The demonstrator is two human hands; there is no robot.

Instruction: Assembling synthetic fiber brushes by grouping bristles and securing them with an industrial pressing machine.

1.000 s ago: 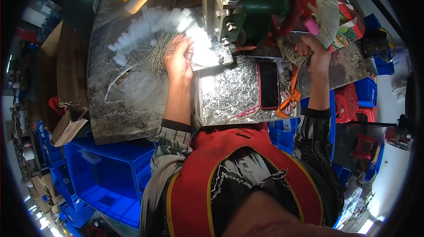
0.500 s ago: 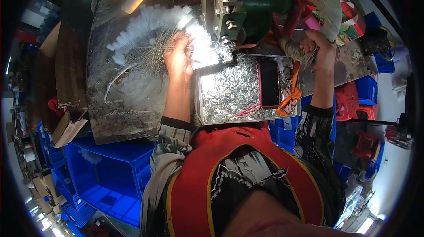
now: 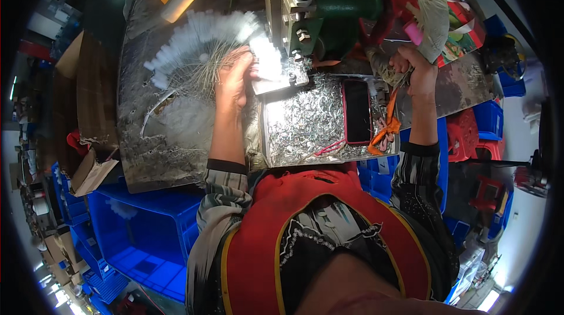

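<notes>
Brushes point(image 3: 182, 48) lay fanned out on the worktop point(image 3: 182, 145) to my left, their white, fluffy-looking heads making a dense arc along the far and left side. The thin wire stems point(image 3: 200, 77), dull and straw-coloured, ran inward from the heads and crossed one another in a loose tangle. Toward the press point(image 3: 349, 9) a strong glare washed out the white.

My left grip point(image 3: 233, 80) was curled at the right side of those stems, just beside the lit metal plate point(image 3: 276, 84); I could not tell whether my fingertips pinched any of them. My right grip point(image 3: 418, 74) was closed around the wrapped handle point(image 3: 382, 67), on the other side of the green press.

For room, I had a stained, scuffed stretch of worktop between the stems and the near edge. Its left edge ran beside a cardboard box point(image 3: 93, 92), and a blue bin point(image 3: 135, 196) stood lower down, past the near edge. Right of my left forearm, the tray point(image 3: 264, 133) of metal clippings point(image 3: 299, 118) bounded my space, a phone point(image 3: 356, 112) in a red case lying on it.
</notes>
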